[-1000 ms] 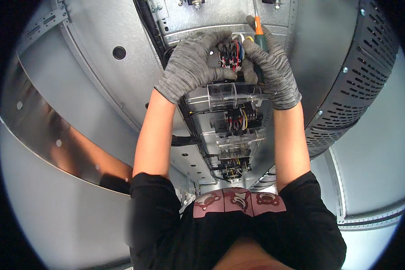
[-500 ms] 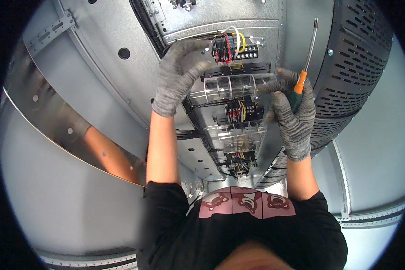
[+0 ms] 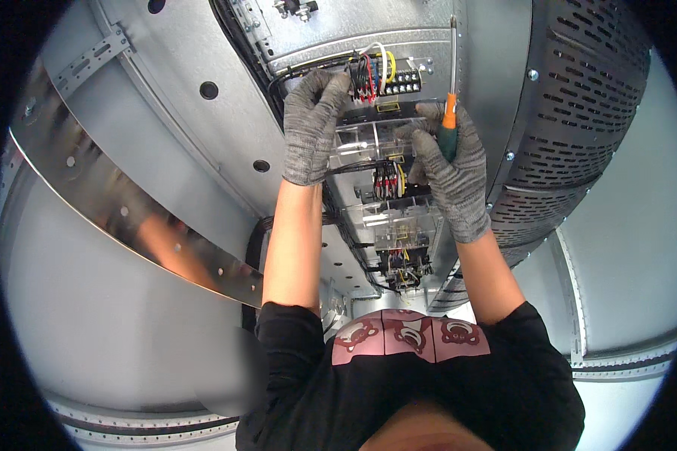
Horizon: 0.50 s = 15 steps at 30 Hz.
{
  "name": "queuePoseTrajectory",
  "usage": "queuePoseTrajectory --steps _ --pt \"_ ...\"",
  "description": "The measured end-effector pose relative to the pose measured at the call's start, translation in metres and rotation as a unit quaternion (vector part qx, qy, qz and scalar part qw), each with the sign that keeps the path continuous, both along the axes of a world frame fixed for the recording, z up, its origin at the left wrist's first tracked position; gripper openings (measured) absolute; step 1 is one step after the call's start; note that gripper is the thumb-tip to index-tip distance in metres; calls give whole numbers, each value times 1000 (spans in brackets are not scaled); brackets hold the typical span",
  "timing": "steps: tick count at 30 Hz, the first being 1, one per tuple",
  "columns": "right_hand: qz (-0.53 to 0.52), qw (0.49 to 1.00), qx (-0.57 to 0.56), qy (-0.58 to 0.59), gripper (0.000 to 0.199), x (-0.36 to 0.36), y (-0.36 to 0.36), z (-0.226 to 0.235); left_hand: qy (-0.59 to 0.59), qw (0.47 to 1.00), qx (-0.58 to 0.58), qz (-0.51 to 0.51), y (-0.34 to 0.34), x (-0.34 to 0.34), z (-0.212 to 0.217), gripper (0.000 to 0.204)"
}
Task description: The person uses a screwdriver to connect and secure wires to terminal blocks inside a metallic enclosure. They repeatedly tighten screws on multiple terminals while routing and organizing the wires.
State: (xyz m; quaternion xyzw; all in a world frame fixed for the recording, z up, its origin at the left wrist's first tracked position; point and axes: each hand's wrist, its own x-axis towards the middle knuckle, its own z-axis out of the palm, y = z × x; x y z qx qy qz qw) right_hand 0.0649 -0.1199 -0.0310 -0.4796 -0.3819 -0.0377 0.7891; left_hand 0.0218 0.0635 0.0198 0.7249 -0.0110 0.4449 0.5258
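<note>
Both my hands wear grey knit gloves inside a grey metal cabinet. My left hand (image 3: 312, 124) grips the left end of a clear plastic cover (image 3: 368, 135) that sits over a terminal block, just below a bundle of red, black, white and yellow wires (image 3: 368, 75). My right hand (image 3: 447, 177) holds a screwdriver (image 3: 450, 90) with an orange and green handle, its long shaft pointing up; the same hand's fingers touch the cover's right end.
Further terminal blocks with coloured wires (image 3: 387, 180) and clear covers (image 3: 399, 225) run down the grey mounting plate (image 3: 203, 143). A perforated metal panel (image 3: 579, 98) stands at the right. A shiny metal rail (image 3: 128, 210) crosses the left side.
My right hand has come back left with the screwdriver to the clear cover's right end. My left hand stays at the cover's left end. The view has shifted slightly.
</note>
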Motion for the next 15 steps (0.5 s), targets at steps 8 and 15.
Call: queuePoseTrajectory --steps 8,15 --pt "-3 1000 9 -3 45 -18 -14 -26 -72 997 -21 32 -3 -26 -13 32" --pt "12 977 -213 6 41 -34 -60 -133 -151 970 -59 179 -3 -85 -78 25"
